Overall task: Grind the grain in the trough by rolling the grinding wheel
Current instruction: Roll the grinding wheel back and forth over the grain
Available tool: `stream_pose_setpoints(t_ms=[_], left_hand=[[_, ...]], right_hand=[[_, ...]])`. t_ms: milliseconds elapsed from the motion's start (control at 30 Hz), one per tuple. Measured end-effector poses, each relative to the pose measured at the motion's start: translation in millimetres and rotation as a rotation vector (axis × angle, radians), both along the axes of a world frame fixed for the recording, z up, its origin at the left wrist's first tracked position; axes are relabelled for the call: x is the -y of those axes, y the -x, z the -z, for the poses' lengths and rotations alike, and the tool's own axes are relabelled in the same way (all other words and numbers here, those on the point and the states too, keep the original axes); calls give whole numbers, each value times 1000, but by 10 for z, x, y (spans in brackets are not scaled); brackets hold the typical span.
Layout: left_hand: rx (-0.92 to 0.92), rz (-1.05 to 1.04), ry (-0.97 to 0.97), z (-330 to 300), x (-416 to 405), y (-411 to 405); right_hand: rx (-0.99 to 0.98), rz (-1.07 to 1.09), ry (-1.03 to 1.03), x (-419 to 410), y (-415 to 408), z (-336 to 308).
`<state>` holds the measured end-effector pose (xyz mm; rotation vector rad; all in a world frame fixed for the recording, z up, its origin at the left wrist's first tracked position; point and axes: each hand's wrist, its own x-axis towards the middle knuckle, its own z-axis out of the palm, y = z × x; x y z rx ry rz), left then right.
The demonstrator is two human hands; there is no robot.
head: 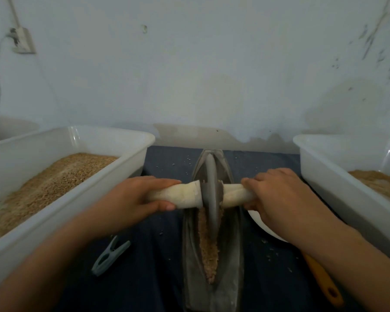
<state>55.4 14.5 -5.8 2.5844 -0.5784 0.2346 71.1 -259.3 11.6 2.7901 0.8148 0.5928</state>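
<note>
Left grip: the left hand (131, 194) was curled round the cloth-wrapped handle (180, 194) on the left side of the wheel, thumb underneath.
Right grip: the right hand (277, 192) was clenched round the handle's right end, knuckles up.
Wheel: the wheel (211, 190) was held upright between the two grips, its rim set in the trough.
Trough: the trough (190, 255) was laid lengthwise on the tabletop (144, 266), its far tip beyond the grips and its near end well below them.
Grain: a strip of grain (208, 248) was seen in the groove, just nearer than the wheel.
Left tub: a white tub (81, 197) of grain was placed left of the left grip, close beside the forearm.
Right tub: a second tub (338, 190), also holding grain, was placed just right of the right grip.
Peg: a grey peg (110, 255) was laid on the tabletop below the left forearm, apart from the trough.
Bowl: a white bowl (260, 221) was partly hidden under the right wrist.
Orange handle: an orange handle (322, 280) was seen under the right forearm; what it belonged to could not be told.
Crumbs: scattered grains were seen on the tabletop around the trough.
</note>
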Motion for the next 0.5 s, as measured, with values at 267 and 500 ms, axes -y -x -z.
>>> stream_pose_setpoints(t_ms=[267,500], left_hand=[[-293,192,16,-221,-118,166],[316,-112,-172,132,133,-30]], right_hand=[[-180,-106,3,78,254,-275],[37,46,-115,31,-158,164]])
